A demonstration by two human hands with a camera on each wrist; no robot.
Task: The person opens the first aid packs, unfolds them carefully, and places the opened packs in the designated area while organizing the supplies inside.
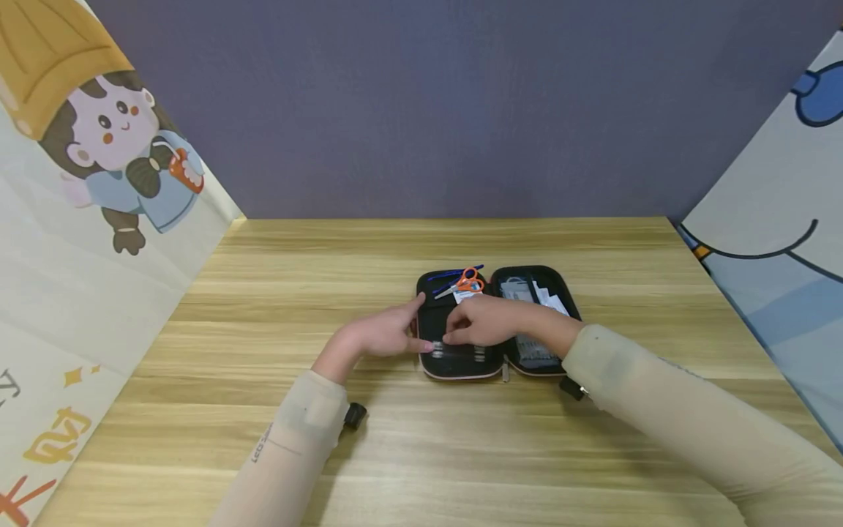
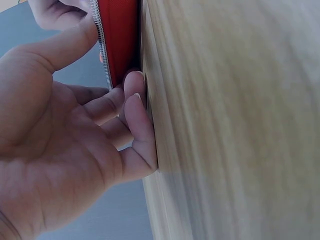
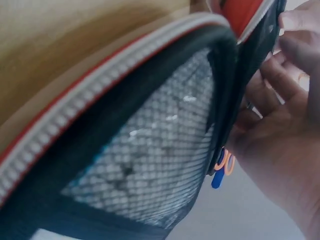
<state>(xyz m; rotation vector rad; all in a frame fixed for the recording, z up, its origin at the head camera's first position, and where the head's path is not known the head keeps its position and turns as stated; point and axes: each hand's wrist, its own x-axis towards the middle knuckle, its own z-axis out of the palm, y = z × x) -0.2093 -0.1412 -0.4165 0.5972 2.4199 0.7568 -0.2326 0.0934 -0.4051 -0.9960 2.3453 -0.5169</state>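
An unzipped black case point(image 1: 461, 375) with red sides lies spread out on the wooden table. My left hand point(image 1: 385, 333) grips its left edge; in the left wrist view the thumb lies on the zipper rim and the fingers curl against the red side point(image 2: 119, 40). Bent over the left half, my right hand point(image 1: 490, 320) has its fingertips close to the black lining; I cannot tell whether they pinch something. Small clear and silvery pieces point(image 1: 479, 353) sit low in that half. Orange-handled scissors point(image 1: 469, 282) and a blue slender tool point(image 1: 444, 275) lie near its top.
The case's right half holds a mesh pocket point(image 3: 145, 150) with packets point(image 1: 553, 298) inside. A zipper pull point(image 1: 505, 372) hangs at the front by the hinge. Behind the wooden table point(image 1: 296, 271) stands a dark blue-grey wall point(image 1: 421, 110), with cartoon-printed panels on both sides.
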